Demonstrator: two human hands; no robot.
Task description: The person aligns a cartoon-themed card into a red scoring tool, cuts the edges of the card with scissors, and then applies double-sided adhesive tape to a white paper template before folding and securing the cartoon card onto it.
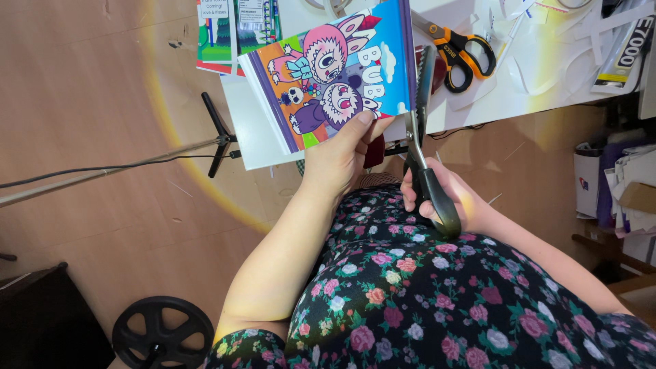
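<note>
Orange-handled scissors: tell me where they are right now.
In the head view, the orange-handled scissors lie unheld on the white table, upper right, just right of the colourful printed sheet and black scissors.

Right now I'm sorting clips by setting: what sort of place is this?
Probably a home craft corner: a white table strewn with paper offcuts, orange-handled scissors, and a printed cartoon sheet being cut.
</note>
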